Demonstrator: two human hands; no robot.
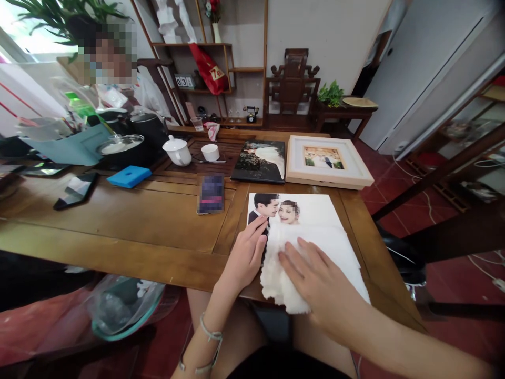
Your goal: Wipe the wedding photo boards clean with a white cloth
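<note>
A wedding photo panel of a couple lies near the table's front edge, partly covered by a white cloth with a wavy edge. My left hand rests on the panel's left side, fingers stretched out and touching its surface. On top of the cloth, my right hand lies with its fingers extended, pressing the cloth against the panel. The lower part of the cloth hangs over the panel's near edge. A smartphone sits to the left of the panel.
Behind the panel are a dark photo panel and a light-framed picture. Leftward stand a white lidded cup, a small white bowl, a blue block and a blue-grey bin. Another person sits at far left.
</note>
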